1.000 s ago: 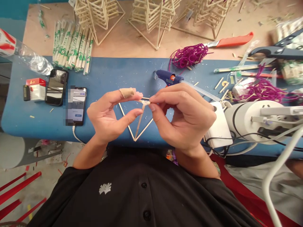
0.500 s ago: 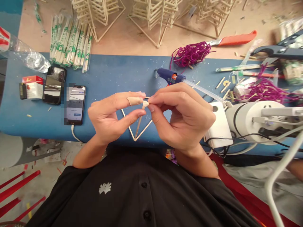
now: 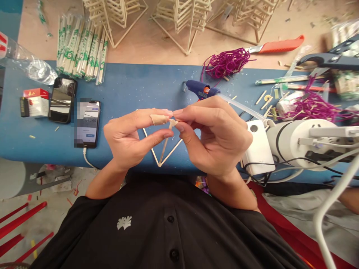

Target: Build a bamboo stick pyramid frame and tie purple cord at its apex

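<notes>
Between my fingertips is the top joint of a wooden stick frame point(image 3: 170, 152), with a pale, whitish lump point(image 3: 173, 122) that looks like glue. One stick slants up to this joint, and two others spread in a V from a lower corner. My left hand point(image 3: 126, 136) has a bandage on its index finger; index and thumb close around the joint from the left. From the right, the thumb and index finger of my right hand point(image 3: 215, 134) pinch at the lump. A blue glue gun point(image 3: 200, 89) lies just beyond my right hand.
Several stacked stick structures point(image 3: 187, 22) stand at the back. Wrapped chopsticks point(image 3: 81, 48), a bottle point(image 3: 33, 65) and two phones point(image 3: 91, 125) are at left. Purple cord point(image 3: 228, 63), an orange-handled knife point(image 3: 280, 46) and a white power strip point(image 3: 294, 144) with cables lie at right.
My right fingertips have shifted slightly at the joint, the index finger rising a little to meet my left index fingertip. The frame stays in nearly the same place.
</notes>
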A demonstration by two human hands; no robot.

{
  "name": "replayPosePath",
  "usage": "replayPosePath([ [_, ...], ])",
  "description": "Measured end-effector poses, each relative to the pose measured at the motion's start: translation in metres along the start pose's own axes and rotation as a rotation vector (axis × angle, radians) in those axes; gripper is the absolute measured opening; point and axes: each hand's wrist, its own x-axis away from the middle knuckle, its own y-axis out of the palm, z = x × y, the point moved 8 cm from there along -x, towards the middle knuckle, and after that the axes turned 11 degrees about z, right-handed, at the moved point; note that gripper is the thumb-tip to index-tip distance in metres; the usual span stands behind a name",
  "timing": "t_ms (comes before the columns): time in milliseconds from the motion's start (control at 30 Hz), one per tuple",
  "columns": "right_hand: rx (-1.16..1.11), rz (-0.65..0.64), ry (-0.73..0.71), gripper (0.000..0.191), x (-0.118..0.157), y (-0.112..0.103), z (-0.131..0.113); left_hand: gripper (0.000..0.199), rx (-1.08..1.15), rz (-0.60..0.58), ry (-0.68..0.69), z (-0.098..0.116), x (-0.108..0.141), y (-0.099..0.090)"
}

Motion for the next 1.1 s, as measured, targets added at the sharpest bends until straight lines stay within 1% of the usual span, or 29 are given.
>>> replayPosePath([
  [100,-0.058,0.005,-0.043,0.030,-0.003,0.000,-0.005,0.028,-0.022,-0.008,-0.021,-0.001,0.000,0.000],
  [200,-0.066,0.003,-0.054,0.038,-0.006,0.001,-0.006,0.033,0.021,-0.001,-0.002,-0.003,0.000,0.000],
  [300,-0.097,0.036,-0.121,0.039,-0.007,0.001,-0.008,0.036,0.117,0.003,0.083,-0.004,-0.001,0.001],
  [400,-0.138,0.068,-0.157,0.040,-0.007,0.000,-0.008,0.042,0.186,-0.007,0.127,-0.006,-0.001,0.002],
  [533,-0.145,0.075,-0.142,0.042,-0.006,0.002,-0.005,0.039,0.177,-0.004,0.054,-0.010,-0.002,0.003],
  [633,-0.169,0.117,-0.141,0.039,-0.004,0.000,-0.004,0.037,0.161,-0.008,0.029,-0.011,-0.002,0.002],
  [733,-0.210,0.161,-0.079,0.034,-0.002,0.000,0.001,0.038,0.170,-0.002,0.085,-0.009,-0.002,0.001],
  [800,-0.246,0.170,-0.021,0.033,0.001,0.001,0.006,0.039,0.184,0.004,0.140,-0.006,-0.002,0.000],
  [833,-0.267,0.173,0.004,0.034,0.001,0.001,0.007,0.038,0.180,0.002,0.147,-0.006,-0.003,0.001],
  [1000,-0.346,0.141,0.163,0.033,0.001,0.003,0.011,0.037,0.139,0.001,0.122,-0.006,-0.001,0.002],
  [1100,-0.368,0.088,0.247,0.028,0.000,0.004,0.011,0.038,0.157,-0.010,0.032,-0.012,0.001,0.002],
])
